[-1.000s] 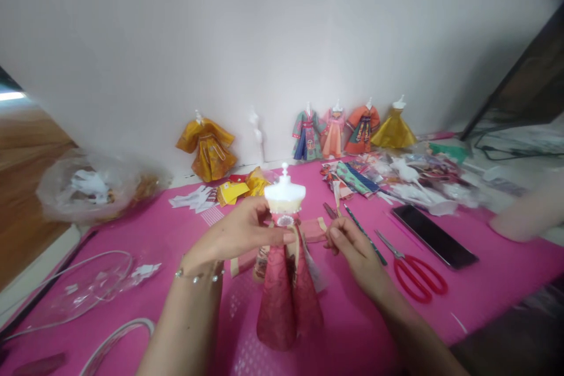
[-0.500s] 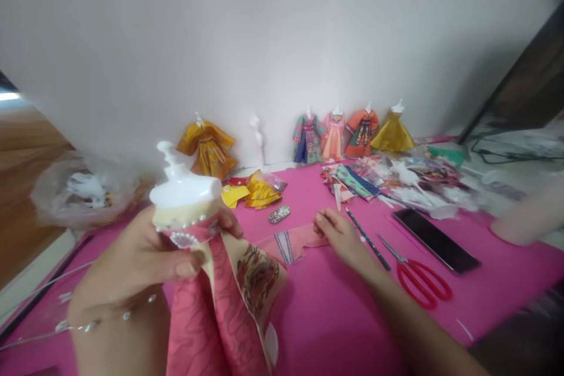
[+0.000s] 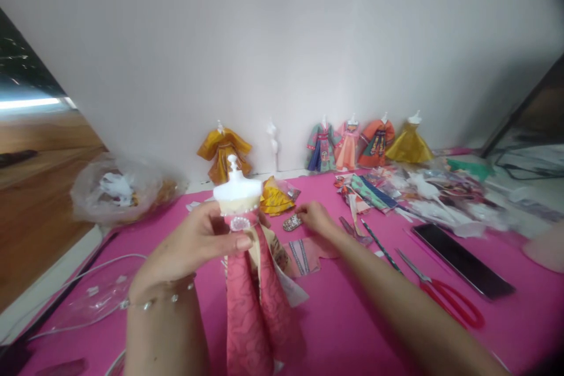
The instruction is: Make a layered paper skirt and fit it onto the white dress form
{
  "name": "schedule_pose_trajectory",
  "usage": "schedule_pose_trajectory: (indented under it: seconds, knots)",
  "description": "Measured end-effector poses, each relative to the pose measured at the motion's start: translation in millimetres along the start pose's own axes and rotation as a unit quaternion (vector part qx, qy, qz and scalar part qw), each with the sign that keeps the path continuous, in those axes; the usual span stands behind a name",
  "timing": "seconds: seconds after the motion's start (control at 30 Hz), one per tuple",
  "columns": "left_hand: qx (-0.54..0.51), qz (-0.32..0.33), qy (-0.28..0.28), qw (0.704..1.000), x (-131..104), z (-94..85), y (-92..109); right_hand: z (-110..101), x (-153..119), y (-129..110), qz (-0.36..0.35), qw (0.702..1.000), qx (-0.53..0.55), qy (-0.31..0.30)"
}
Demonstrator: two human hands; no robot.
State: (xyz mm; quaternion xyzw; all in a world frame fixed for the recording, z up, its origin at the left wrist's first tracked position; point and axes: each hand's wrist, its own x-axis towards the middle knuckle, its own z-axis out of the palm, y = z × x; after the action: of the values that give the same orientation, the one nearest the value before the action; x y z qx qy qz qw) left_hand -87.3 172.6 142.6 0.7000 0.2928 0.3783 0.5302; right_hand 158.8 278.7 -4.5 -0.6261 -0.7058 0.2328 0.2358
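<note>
My left hand (image 3: 211, 241) is wrapped round the upper body of a small white dress form (image 3: 238, 189), held upright above the table. It wears a pink patterned doll dress (image 3: 249, 305) with a beaded band and cream trim; the fingers behind it are partly hidden. My right hand (image 3: 316, 218) reaches forward, its fingertips pinched at the right end of a speckled oval piece (image 3: 291, 222) on the table. Between the hands lies a flat pink doll garment (image 3: 304, 255) with two patterned bands. The left part of it is covered by the dress.
Dressed doll forms, such as an orange one (image 3: 378, 144), and a bare white form (image 3: 273, 144) stand along the wall. On the right lie a dark pencil (image 3: 379, 245), red-handled scissors (image 3: 445, 294), a phone (image 3: 462, 259) and piled packets (image 3: 432, 188). A plastic bag (image 3: 118, 188) sits left.
My right hand has moved from the flat pink garment to the speckled oval piece. The dressed form in my left hand has moved away from me and stands straighter.
</note>
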Motion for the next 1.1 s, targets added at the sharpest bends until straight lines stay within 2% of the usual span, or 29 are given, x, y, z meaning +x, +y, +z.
schedule_pose_trajectory:
  seconds: [0.17,0.33,0.53,0.67,0.83,0.97,1.1]
  knots:
    - [0.003,-0.004,0.013,1.000,-3.1,-3.3,-1.4,-3.0,7.7,1.9,0.034,0.999,-0.022,-0.010]
    - [0.001,-0.009,0.013,1.000,-2.3,-0.9,0.7,-2.5,11.2,2.6,0.033,0.999,0.000,-0.004]
    - [-0.007,-0.011,0.010,1.000,3.3,3.6,1.5,-11.3,1.7,-10.4,0.015,0.994,0.088,0.058]
    - [-0.022,-0.026,-0.025,0.999,13.8,12.7,-1.1,-23.7,-27.7,-32.2,-0.043,0.974,0.205,0.092]
    - [-0.030,-0.044,-0.057,0.997,27.6,31.9,-7.0,-43.6,-86.0,-52.3,-0.110,0.928,0.345,0.090]
    - [-0.022,-0.050,-0.064,0.996,34.7,48.6,-14.3,-59.0,-127.9,-49.7,-0.115,0.878,0.449,0.121]
    - [-0.015,-0.038,-0.080,0.996,40.9,67.5,-19.8,-65.8,-155.9,-38.4,-0.114,0.878,0.437,0.156]
